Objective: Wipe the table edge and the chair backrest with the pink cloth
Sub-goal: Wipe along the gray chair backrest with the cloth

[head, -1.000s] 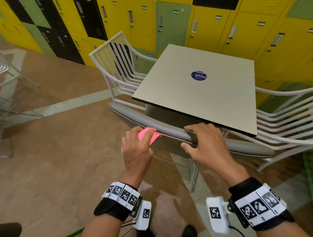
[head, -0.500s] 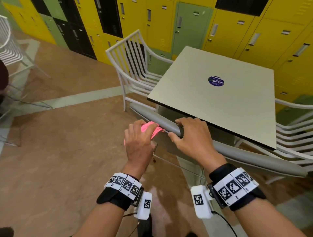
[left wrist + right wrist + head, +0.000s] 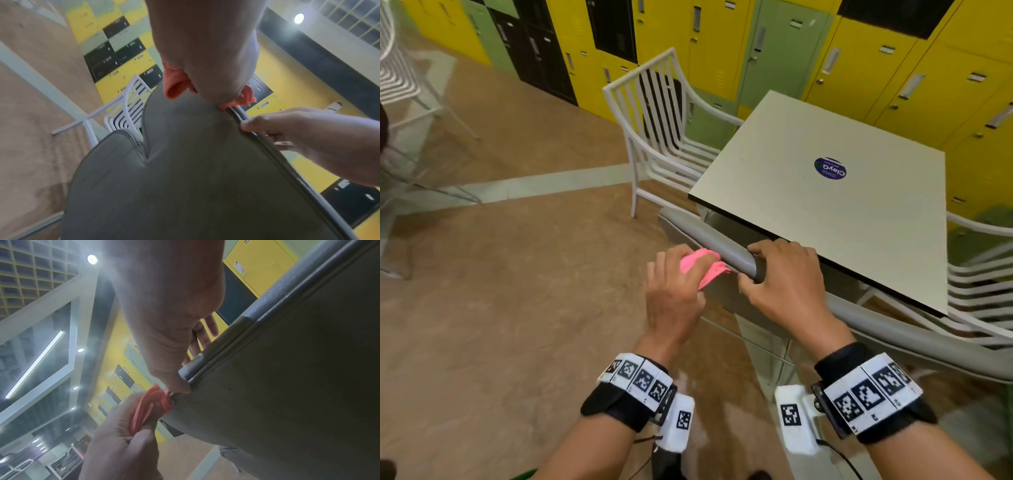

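Gripping pink cloth (image 3: 700, 265), chair backrest (image 3: 726, 250)

Both the right hand (image 3: 784, 277) and left hand (image 3: 674, 291) slid leftward along the backrest (image 3: 709, 236).

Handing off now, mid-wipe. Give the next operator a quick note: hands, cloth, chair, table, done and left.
Left hand: grips the bunched pink cloth, pressed to the grey chair backrest just below its top rail.
Right hand: grips the rail beside the cloth, steadying the chair.
Table: just behind the backrest.
Done: cannot tell.
Left: the backrest's right-hand stretch; the table edge, if not already wiped.
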Available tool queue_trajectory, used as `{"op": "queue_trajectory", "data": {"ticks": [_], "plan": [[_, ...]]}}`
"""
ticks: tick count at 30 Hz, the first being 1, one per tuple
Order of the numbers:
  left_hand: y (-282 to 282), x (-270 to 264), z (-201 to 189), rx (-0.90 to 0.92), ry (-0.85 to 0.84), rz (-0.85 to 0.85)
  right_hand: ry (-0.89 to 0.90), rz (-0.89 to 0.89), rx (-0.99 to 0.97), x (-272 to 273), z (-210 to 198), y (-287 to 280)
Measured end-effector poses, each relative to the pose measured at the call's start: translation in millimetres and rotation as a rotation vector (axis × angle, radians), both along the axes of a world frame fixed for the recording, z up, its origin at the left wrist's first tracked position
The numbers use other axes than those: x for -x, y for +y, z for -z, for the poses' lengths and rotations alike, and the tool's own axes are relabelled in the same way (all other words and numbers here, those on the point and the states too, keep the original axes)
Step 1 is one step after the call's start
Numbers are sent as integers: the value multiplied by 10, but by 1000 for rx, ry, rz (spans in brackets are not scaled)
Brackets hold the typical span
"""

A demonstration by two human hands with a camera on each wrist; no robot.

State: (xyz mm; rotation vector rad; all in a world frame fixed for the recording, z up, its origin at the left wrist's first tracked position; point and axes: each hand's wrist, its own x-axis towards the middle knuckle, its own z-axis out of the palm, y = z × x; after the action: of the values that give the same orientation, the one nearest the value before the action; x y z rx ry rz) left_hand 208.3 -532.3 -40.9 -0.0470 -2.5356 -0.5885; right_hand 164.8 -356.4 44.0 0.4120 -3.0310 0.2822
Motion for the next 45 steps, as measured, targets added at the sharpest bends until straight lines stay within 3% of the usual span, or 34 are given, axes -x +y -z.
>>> {"op": "queue_trajectory", "data": {"ticks": [6,12,18,22,25,31,36,41,45], "plan": [[-280,140,-82,-115,24,-184,-16,7,-2,-39,-28,-18],[-155,80,-10,-37,18,6,-33,22,9,-34,-49,-47],[-592,247,-61,-186,-23,-226,-96,45,-19,-29,-123,-56],[-520,160,-139,-169,84,-88,-139,30,-13,54,-206,-154],[-536,258,-71,-81,29,17,-119,13,81,145,-220,-371],[-966,485,-84,-274,-15,-244,-71,-19,36,321,-49,-739],[-812,437,-22,-144,-26,25,-46,19,9,404,13,-754],[-1110,656,-24,-401,-89,-292,-65,24,29,391,-12,-768],[-752,560,-100,-413,-41,-87,-95,28,25,299,-66,-645]]}}
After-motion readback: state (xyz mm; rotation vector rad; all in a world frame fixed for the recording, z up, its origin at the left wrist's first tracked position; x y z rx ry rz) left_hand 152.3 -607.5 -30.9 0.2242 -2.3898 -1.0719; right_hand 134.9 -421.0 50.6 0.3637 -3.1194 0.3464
